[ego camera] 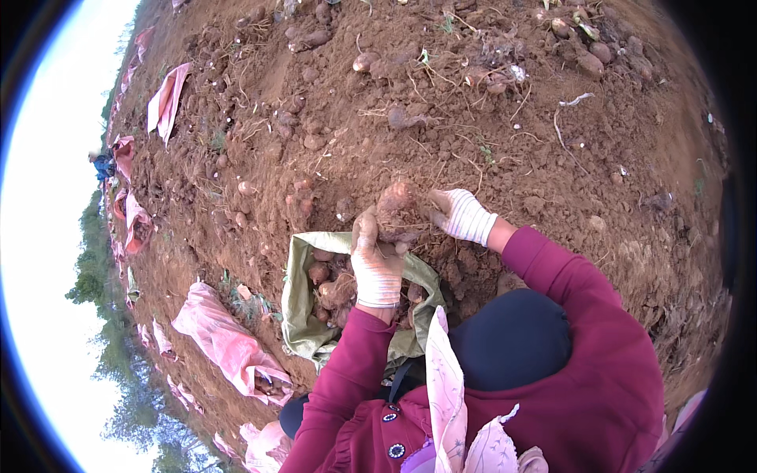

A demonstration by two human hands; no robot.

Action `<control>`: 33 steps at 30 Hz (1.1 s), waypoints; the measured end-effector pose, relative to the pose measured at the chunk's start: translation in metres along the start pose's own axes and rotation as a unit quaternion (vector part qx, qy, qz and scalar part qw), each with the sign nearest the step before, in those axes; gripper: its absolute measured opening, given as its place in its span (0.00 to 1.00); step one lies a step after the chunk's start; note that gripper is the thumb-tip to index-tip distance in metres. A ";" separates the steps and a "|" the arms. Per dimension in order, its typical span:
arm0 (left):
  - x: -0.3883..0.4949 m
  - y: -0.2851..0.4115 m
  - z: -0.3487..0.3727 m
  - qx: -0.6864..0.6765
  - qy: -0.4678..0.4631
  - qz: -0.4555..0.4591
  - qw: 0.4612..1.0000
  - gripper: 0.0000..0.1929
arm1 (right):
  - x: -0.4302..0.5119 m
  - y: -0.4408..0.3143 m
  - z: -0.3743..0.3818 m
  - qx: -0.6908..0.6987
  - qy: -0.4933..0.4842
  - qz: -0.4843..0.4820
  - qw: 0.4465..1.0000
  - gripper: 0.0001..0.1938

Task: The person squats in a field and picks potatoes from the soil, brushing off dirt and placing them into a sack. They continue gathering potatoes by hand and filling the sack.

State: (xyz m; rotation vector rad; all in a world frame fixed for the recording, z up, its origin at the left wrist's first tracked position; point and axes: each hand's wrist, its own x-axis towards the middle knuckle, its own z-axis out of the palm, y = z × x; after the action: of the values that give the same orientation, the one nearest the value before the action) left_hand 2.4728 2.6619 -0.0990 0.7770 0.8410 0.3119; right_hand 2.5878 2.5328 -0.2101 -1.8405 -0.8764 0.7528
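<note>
My left hand (pixel 377 260), in a soil-stained striped work glove, grips a large, dirt-covered taro corm (pixel 397 204) with roots hanging off it. At the corm's right side is my right hand (pixel 464 216), gloved the same way, its soiled fingers bent close to the roots. Whether those fingers pinch anything is unclear. Beneath my left hand, a pale green woven sack (pixel 298 295) gapes with its rim rolled back. Several brown corms (pixel 337 291) lie inside it, partly covered by my left hand and forearm.
Loose reddish soil holds scattered corms (pixel 365 61), dry roots and a clump of corms (pixel 300 198) beyond the sack. A filled pink sack (pixel 227 340) lies at left, and more pink sacks (pixel 136 222) line the field. Far left, a person (pixel 103 165) is visible. My bent knee (pixel 511 340) is beside the green sack.
</note>
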 end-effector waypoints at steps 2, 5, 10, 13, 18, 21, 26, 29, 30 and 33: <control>0.003 0.012 -0.003 0.011 -0.068 0.024 0.997 0.20 | -0.005 0.010 -0.012 -0.100 -0.013 0.032 0.994 0.15; 0.006 0.024 0.000 -0.030 -0.032 -0.059 0.997 0.22 | -0.011 0.006 -0.034 0.127 0.014 -0.042 0.991 0.28; 0.011 0.010 0.009 -0.105 0.046 -0.226 0.967 0.26 | -0.002 -0.032 -0.055 0.143 -0.017 -0.225 0.964 0.43; 0.009 -0.001 0.007 -0.054 0.031 -0.234 0.970 0.28 | 0.000 -0.052 -0.040 0.205 -0.051 -0.079 0.974 0.34; 0.007 -0.001 0.000 -0.058 0.150 -0.104 0.981 0.21 | -0.010 -0.066 0.000 0.541 -0.047 0.092 0.835 0.25; 0.007 -0.002 -0.001 -0.104 0.124 -0.103 0.982 0.20 | -0.010 -0.064 0.006 0.513 -0.039 0.138 0.846 0.23; 0.011 -0.011 0.000 -0.111 0.154 -0.118 0.975 0.19 | -0.015 -0.068 -0.010 0.405 -0.043 0.083 0.909 0.26; 0.018 -0.005 -0.003 0.088 0.059 0.073 0.992 0.17 | -0.022 -0.079 -0.026 0.483 -0.057 0.060 0.872 0.28; 0.020 0.000 -0.005 0.119 0.089 0.083 0.985 0.18 | -0.022 -0.081 -0.035 0.490 -0.065 0.059 0.867 0.28; 0.022 0.015 -0.013 0.015 0.114 -0.019 0.993 0.17 | -0.017 -0.084 -0.056 0.443 -0.057 0.023 0.895 0.27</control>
State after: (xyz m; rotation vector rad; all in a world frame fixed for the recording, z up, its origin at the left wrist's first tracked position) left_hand 2.4777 2.6903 -0.1051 0.7622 1.0764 0.3601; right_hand 2.6020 2.5181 -0.1096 -1.0062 -0.4262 1.0734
